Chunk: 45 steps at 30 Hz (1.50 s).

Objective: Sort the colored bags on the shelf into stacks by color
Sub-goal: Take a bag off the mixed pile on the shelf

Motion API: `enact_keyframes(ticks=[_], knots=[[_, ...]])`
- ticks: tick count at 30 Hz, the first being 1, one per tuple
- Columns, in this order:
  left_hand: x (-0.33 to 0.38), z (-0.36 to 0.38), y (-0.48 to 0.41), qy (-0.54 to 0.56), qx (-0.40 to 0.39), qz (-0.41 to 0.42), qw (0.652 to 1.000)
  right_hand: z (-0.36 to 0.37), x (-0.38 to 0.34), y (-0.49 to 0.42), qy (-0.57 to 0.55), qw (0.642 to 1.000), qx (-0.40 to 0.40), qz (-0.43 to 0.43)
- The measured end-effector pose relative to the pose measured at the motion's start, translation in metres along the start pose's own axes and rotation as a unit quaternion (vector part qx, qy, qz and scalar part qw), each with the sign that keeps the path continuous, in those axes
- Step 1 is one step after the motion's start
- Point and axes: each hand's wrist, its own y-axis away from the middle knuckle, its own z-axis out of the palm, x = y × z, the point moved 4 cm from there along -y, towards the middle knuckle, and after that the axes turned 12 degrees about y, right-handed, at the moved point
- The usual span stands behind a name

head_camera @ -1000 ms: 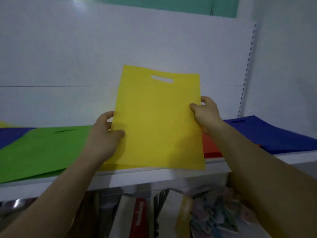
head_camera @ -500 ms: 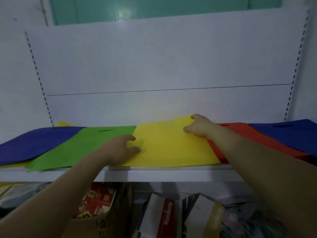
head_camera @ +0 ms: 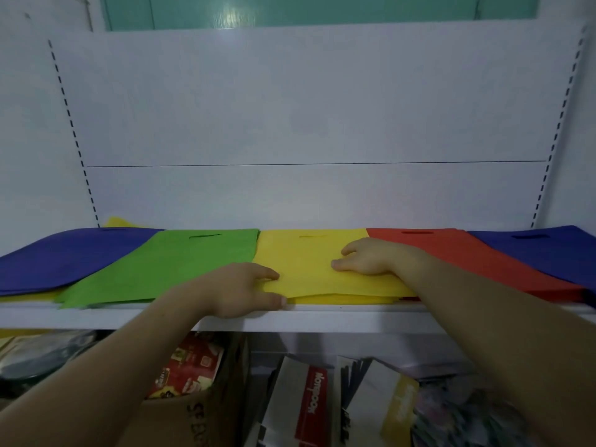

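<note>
A yellow bag (head_camera: 309, 262) lies flat on the white shelf (head_camera: 354, 317), on top of another yellow layer, between a green bag (head_camera: 174, 266) and a red bag (head_camera: 467, 256). My left hand (head_camera: 238, 290) pinches the yellow bag's front left corner, fingers on top and thumb at the front edge. My right hand (head_camera: 367, 261) rests flat on the yellow bag's right half. A blue bag (head_camera: 74, 256) lies at the far left, with some yellow (head_camera: 119, 221) showing from under it. Another blue bag (head_camera: 541, 250) lies at the far right, overlapping the red one.
The white back panel rises behind the shelf, with slotted uprights at both sides. Below the shelf stand a cardboard box (head_camera: 193, 411) with red packets and several white, red and yellow booklets (head_camera: 309, 401).
The yellow bag, held upright a second ago, now lies flat between green and red. My left hand has moved to its front left corner and my right hand has slid nearer along its top.
</note>
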Motion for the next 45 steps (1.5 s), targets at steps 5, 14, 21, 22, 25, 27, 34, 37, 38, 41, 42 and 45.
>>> enact_keyframes(ticks=[5, 14, 21, 22, 25, 27, 34, 37, 38, 41, 42, 45], knots=[[-0.007, -0.001, -0.004, -0.028, 0.003, -0.012, 1.000, 0.001, -0.002, -0.004, 0.038, 0.999, -0.001, 0.012], [-0.013, -0.001, -0.006, -0.032, 0.013, -0.017, 0.999, 0.000, -0.008, -0.010, 0.054, 0.998, -0.016, 0.002], [-0.010, -0.011, -0.002, -0.025, 0.039, -0.026, 0.999, -0.017, -0.019, -0.012, 0.029, 0.999, 0.026, -0.037], [-0.010, -0.013, 0.000, -0.024, 0.046, -0.028, 0.998, -0.020, -0.024, -0.013, 0.028, 0.998, 0.034, -0.045], [-0.011, -0.017, 0.006, -0.019, 0.061, -0.044, 0.997, -0.025, -0.036, -0.016, 0.008, 0.997, 0.047, -0.068], [-0.015, -0.020, 0.013, -0.006, 0.078, -0.057, 0.995, -0.027, -0.047, -0.019, 0.001, 0.995, 0.056, -0.085], [-0.040, -0.040, 0.049, 0.027, 0.146, -0.082, 0.986, -0.040, -0.107, -0.023, -0.031, 0.988, 0.081, -0.125], [-0.062, -0.057, 0.071, 0.021, 0.161, -0.085, 0.983, -0.047, -0.144, -0.019, -0.026, 0.986, 0.092, -0.140], [-0.071, -0.063, 0.079, 0.019, 0.167, -0.088, 0.982, -0.050, -0.158, -0.018, -0.024, 0.985, 0.094, -0.144], [-0.107, -0.085, 0.110, 0.013, 0.179, -0.098, 0.979, -0.057, -0.207, -0.016, -0.025, 0.983, 0.100, -0.155], [-0.121, -0.093, 0.120, 0.011, 0.183, -0.100, 0.978, -0.059, -0.226, -0.015, -0.024, 0.982, 0.103, -0.159], [-0.165, -0.120, 0.151, 0.011, 0.200, -0.102, 0.974, -0.064, -0.288, -0.016, -0.022, 0.980, 0.107, -0.167]])
